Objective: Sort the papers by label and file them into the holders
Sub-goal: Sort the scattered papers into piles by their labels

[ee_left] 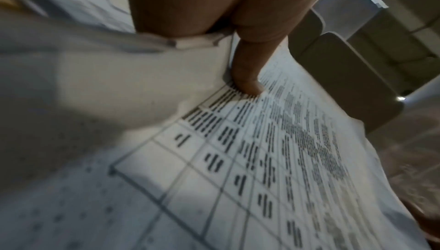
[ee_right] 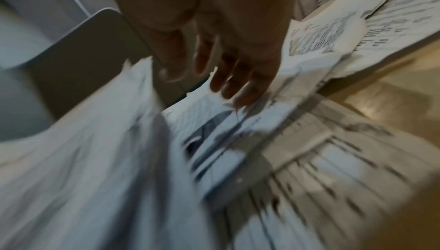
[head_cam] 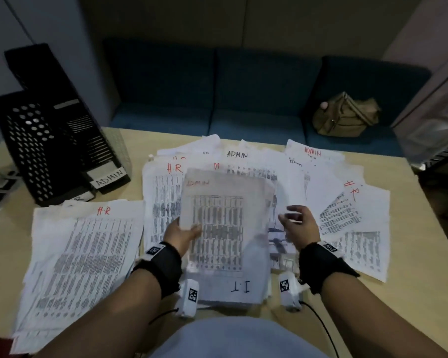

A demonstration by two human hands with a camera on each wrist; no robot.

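Nearest the person, at the front edge of the bench (head_cam: 411,301), lies a stack of papers whose top sheet reads "I.T" (head_cam: 239,286), the lettering upside down to the viewer. Just above it the left hand (head_cam: 183,235) grips the left edge of a printed sheet marked "ADMIN" in red (head_cam: 217,218), raised over the stack and blurred; in the left wrist view the thumb (ee_left: 247,77) presses on the sheet's printed table (ee_left: 262,160) with the other fingers hidden beneath the paper. The right hand (head_cam: 299,227) hovers to the right of that sheet, its grip released: the fingers (ee_right: 228,84) are spread and loosely bent above the papers and hold nothing.

To the left, a thick pile topped by a sheet marked "H.R" (head_cam: 88,254) lies flat on the bench. To the right, more printed sheets fan out, one at an angle with "H.R" in red (head_cam: 346,202).

Farther back, loose sheets overlap in a heap across the middle of the bench; labels readable there include "H.R" in red (head_cam: 175,167), "ADMIN" in black (head_cam: 237,154) and "ADMIN" in red (head_cam: 312,151).

At the far left of the bench stand black perforated file holders (head_cam: 37,140) side by side; one front tag reads "ADMIN" (head_cam: 109,178), another is only partly visible.

Beyond the bench runs a dark blue sofa (head_cam: 243,86), with a tan bag (head_cam: 345,116) resting on its right seat.
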